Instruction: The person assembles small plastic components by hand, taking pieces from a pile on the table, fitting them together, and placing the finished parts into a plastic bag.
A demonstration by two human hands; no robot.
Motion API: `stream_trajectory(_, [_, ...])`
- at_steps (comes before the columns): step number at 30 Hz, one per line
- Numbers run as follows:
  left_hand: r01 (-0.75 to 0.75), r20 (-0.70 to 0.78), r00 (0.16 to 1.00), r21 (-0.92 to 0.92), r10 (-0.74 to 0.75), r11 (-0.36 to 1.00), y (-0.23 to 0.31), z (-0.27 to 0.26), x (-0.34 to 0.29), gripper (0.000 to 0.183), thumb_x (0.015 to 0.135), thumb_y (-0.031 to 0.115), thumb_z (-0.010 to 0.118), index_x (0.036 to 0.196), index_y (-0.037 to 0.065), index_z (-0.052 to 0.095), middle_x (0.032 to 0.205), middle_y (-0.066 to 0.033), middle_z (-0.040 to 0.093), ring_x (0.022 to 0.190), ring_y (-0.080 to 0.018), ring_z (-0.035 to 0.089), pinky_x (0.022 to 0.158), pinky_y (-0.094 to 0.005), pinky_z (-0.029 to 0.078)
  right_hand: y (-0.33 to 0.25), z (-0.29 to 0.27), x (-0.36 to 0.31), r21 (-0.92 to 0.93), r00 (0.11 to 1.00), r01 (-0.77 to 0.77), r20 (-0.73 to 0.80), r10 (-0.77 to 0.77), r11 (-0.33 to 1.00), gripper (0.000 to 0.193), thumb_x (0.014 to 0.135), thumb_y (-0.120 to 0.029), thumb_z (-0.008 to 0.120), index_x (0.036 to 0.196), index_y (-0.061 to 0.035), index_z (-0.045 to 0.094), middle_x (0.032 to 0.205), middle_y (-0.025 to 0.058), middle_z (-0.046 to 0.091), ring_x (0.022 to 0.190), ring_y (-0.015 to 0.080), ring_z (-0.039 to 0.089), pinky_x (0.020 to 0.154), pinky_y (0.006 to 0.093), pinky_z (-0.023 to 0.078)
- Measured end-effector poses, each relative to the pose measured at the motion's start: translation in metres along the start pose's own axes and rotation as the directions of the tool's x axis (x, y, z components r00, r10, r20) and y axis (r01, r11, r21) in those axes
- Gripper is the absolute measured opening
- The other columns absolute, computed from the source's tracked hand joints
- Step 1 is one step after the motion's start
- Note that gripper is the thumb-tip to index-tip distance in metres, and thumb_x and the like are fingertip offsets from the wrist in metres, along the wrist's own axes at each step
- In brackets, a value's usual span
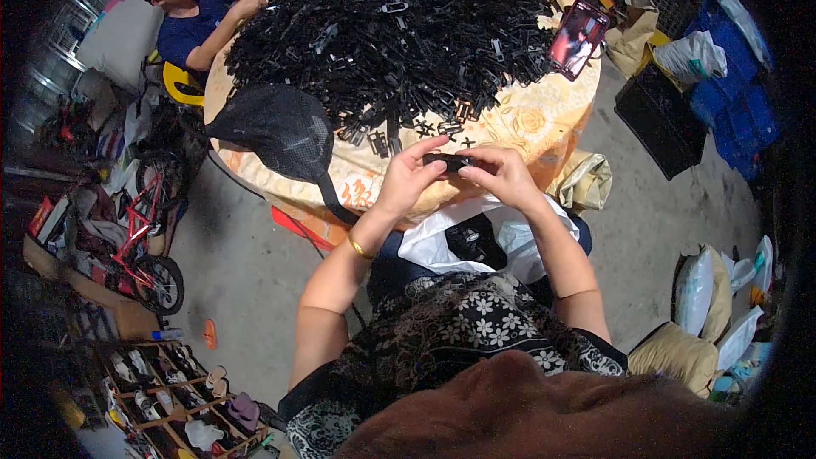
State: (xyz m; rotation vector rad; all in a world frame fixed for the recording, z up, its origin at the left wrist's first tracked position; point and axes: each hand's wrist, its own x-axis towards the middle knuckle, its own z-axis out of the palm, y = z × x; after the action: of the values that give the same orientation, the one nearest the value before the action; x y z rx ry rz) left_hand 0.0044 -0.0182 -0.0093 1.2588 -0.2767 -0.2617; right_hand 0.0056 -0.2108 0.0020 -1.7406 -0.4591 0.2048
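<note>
Pinching one small black plastic piece (446, 161) between both hands, left hand (408, 178) and right hand (506, 177) closed on its ends above the table's near edge (476, 140); firm, level fingertip pressure looks best.

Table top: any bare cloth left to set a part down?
Bare yellow tablecloth along the near right edge, between the black parts heap, the phone and the right hand. A thinner strip lies near the left hand, beside the black mesh bag. The rest is crowded.
</note>
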Motion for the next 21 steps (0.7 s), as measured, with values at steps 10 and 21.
stream_trajectory(10, [-0.005, -0.107, 0.990, 0.638, 0.095, 0.770, 0.037, -0.002, 0.006, 0.032, 0.078, 0.016, 0.060, 0.106, 0.001, 0.055, 0.090, -0.0101, 0.060, 0.071, -0.0134, 0.057, 0.065, -0.0251, 0.046, -0.015, -0.035, -0.032, -0.081, 0.986, -0.115, 0.109, 0.124, 0.990, 0.019, 0.074, -0.015, 0.064, 0.086, 0.0005, 0.063, 0.073, 0.0054, 0.064, 0.065, 0.0114, 0.058, 0.060, 0.0257, 0.046])
stream_trajectory(21, [0.084, -0.049, 0.892, 0.995, 0.450, -0.058, 0.046, -0.047, 0.058, 0.026, 0.068, 0.011, 0.066, 0.089, -0.002, 0.058, 0.085, -0.0167, 0.051, 0.085, -0.0323, 0.050, 0.075, -0.0392, 0.042, 0.002, -0.001, 0.037, -0.730, 0.784, 0.390, -0.055, -0.618, 0.560, 0.014, 0.068, -0.012, 0.060, 0.079, -0.0054, 0.063, 0.093, 0.0083, 0.058, 0.085, 0.0261, 0.053, 0.071, 0.0326, 0.045])
